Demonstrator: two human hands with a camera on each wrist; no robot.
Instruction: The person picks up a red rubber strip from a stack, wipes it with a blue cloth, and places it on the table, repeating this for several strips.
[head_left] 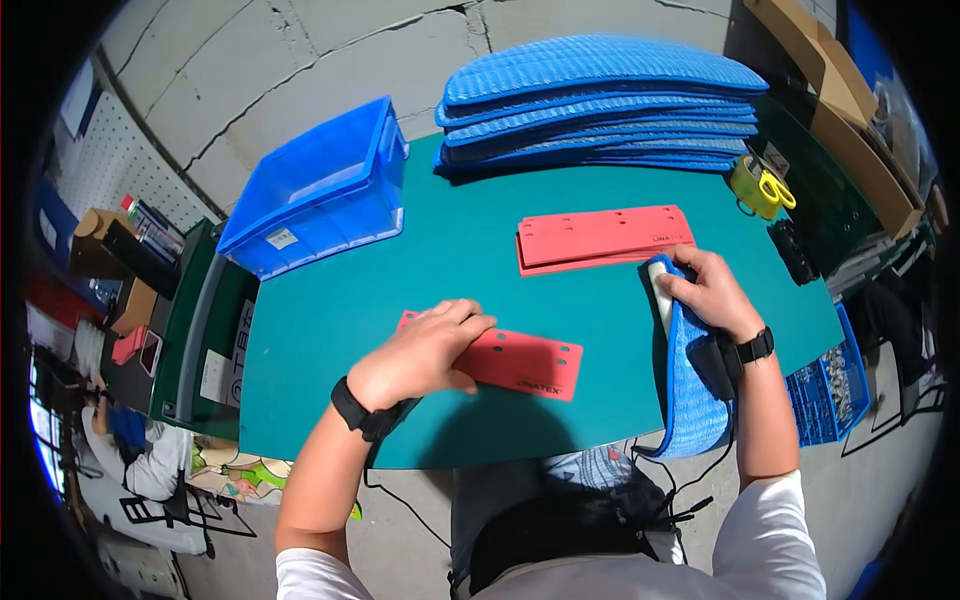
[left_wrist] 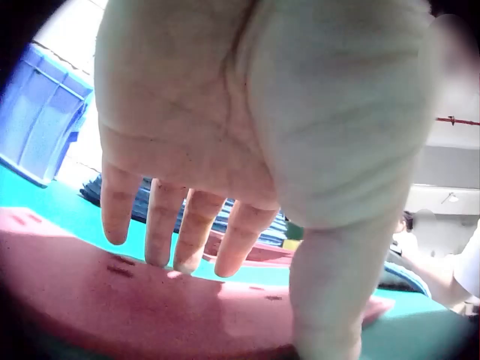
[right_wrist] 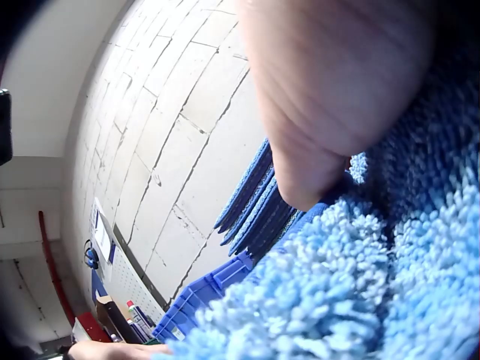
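Note:
My left hand lies flat on a red perforated strip near the front of the green table; in the left wrist view the straight fingers press the red strip. My right hand grips the top end of a blue microfibre mop pad that hangs over the table's right front edge. In the right wrist view the palm sits against the pad's fluffy blue pile.
A stack of red strips lies mid-table. Blue mop pads are piled at the back. An empty blue bin stands back left. Yellow tape and scissors sit at the right edge. A blue crate stands below right.

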